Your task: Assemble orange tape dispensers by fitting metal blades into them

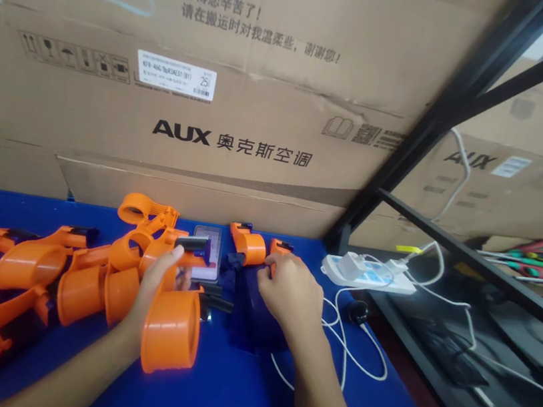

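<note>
My left hand point(159, 282) is closed around an orange plastic tape dispenser point(171, 334). The dispenser's wide ring hangs below my fingers, and a black roller-like part point(189, 244) shows by my thumb. On the right, my right hand point(289, 290) reaches down over a dark blue bag or box point(253, 312), with its fingers curled. What those fingers hold is hidden behind the hand. An orange piece point(285, 248) shows just beyond its knuckles. Another orange dispenser point(250, 247) lies to the left of that hand.
Several orange dispensers point(30, 264) crowd the left of the blue table point(209, 390). A phone point(212, 266) lies behind my left hand. White cables run from a power strip point(367, 274) on the right. A large cardboard box point(244, 112) and a black metal frame point(414, 122) stand behind.
</note>
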Available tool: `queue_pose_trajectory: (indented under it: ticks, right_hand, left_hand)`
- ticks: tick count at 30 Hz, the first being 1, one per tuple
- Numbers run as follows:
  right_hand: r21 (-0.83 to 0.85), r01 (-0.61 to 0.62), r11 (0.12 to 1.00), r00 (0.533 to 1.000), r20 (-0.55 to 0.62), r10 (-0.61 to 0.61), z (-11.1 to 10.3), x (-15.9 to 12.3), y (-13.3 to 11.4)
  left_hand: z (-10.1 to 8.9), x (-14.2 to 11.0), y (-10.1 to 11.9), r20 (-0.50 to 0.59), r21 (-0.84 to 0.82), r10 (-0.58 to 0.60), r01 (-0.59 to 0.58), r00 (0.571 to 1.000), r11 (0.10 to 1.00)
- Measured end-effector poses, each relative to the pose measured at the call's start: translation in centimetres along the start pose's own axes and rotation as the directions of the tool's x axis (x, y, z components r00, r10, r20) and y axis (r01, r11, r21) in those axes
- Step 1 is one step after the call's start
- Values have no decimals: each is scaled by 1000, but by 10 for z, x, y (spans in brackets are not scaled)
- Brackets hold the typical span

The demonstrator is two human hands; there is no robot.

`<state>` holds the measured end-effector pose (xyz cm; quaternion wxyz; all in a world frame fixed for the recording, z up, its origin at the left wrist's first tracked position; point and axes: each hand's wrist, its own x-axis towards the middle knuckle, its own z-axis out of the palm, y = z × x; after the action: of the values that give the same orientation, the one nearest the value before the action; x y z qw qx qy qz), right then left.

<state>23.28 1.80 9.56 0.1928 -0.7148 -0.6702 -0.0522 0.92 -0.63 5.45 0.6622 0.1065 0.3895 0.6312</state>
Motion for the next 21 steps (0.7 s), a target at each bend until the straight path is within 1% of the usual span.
queue_pose_trajectory:
  ticks: [2,3,4,5,6,8,9,10,11,14,17,19,21]
  right_hand:
    - [38,-2,999,1000,-22,3,0,0,-1]
    - [89,12,996,999,-40,-9,0,0,-2]
    - [170,50,984,997,-58,-41,-1,-1,-4]
    - [280,111,954,993,-74,-94,-1,-2,-8]
    - [405,183,896,983,-84,-163,-1,-5,-12]
    - [623,291,726,948,-86,-306,2,-11,-24]
    - [693,307,652,931,-77,-356,4,-15,-30]
    - [733,304,609,922,-67,-380,7,-19,-35]
    - [752,294,589,922,-61,-382,11,-22,-40]
    - [761,271,589,938,-71,-340,22,-29,-49]
    - [747,282,602,943,-102,-316,29,-31,-51]
    - [731,304,610,939,-122,-322,30,-33,-51]
    - [719,322,615,935,-140,-326,30,-34,-51]
  left_hand:
    - [1,-1,-2,-38,-30,-21,20,999,999]
    - [2,-1,-2,-47,-40,-25,23,999,999]
    - [3,-1,-3,-39,-35,-15,14,999,999]
    - [3,0,-3,-23,-27,0,-1,1000,1000]
    - [4,2,-3,1,-17,15,-15,1000,1000]
    - [3,5,-4,68,12,31,-31,997,999]
    - [3,7,-4,107,33,31,-35,994,999]
    - [3,9,-4,146,56,29,-37,989,998]
    - [3,10,-5,180,78,27,-41,983,996]
    - [4,7,-7,241,130,20,-52,970,990]
    - [7,0,-7,273,135,14,-53,962,990]
    - [9,-5,-7,280,134,42,-83,959,987]
    - [10,-6,-6,271,176,93,-144,958,974]
